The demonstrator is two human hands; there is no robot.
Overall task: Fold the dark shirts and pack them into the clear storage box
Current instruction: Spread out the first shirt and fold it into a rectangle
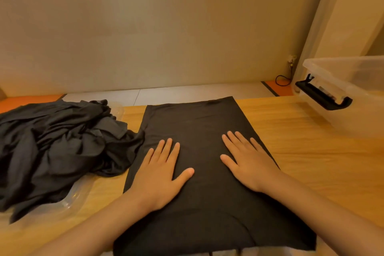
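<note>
Right at the near edge of the counter [311, 162], I'm looking at one dark shirt [199, 118] laid out as a long, flat rectangle, its sides apparently already tucked in. Both hands are on it, palms down. The left hand [160, 174] lies flat with straight fingers and the thumb splayed. The right hand [247, 164] does the same, gripping nothing, just pressing cloth. My read: they're pinning and smoothing the panel to keep this soft, matte knit square for the next fold.

Out to the left, a heap of dark shirts [52, 141] sits crumpled and deeply creased on crinkly clear plastic [79, 193], touching the flat shirt's left edge.

Farther back on the right stands the clear storage box [357, 97]. It's rigid and translucent with a black latch handle [324, 95], and it sits apart from the shirt. I can't tell what's inside.
</note>
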